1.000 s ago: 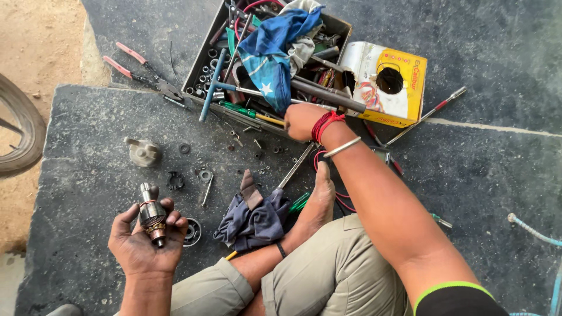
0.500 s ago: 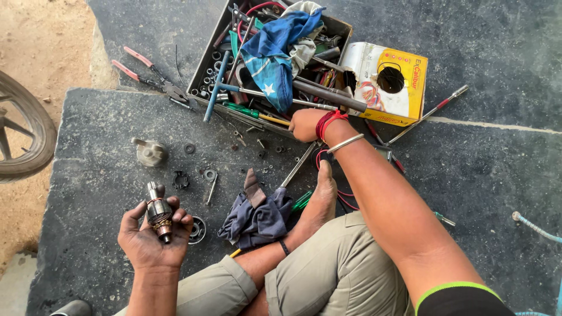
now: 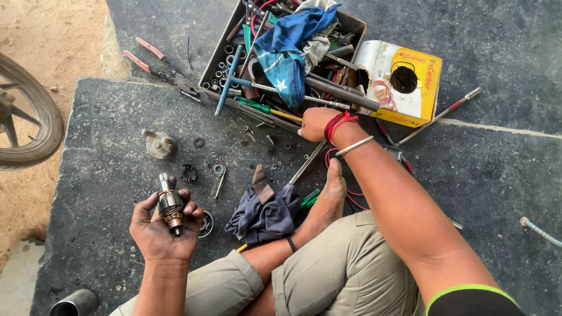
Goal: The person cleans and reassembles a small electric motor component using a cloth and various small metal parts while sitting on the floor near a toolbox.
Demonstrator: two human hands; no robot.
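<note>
My left hand (image 3: 161, 231) lies palm up at the lower left and holds a small motor armature (image 3: 170, 205) with copper windings and a steel shaft. My right hand (image 3: 316, 124) reaches forward to the near edge of an open metal toolbox (image 3: 211, 64); its fingers are curled at the tools there, and I cannot tell whether it grips one. A red thread and a metal bangle circle that wrist. A blue cloth (image 3: 290, 50) lies over the tools in the box.
A yellow cardboard box (image 3: 404, 82) sits right of the toolbox. Red-handled pliers (image 3: 155, 64), a grey metal housing (image 3: 159, 144), washers, screws and a bearing (image 3: 206, 224) lie on the dark stone slab. A dark rag (image 3: 263, 213) lies by my bare foot (image 3: 328, 196). A wheel (image 3: 26, 117) stands on the left.
My left hand with the armature has shifted slightly right and nearer. My right hand stays at the toolbox edge.
</note>
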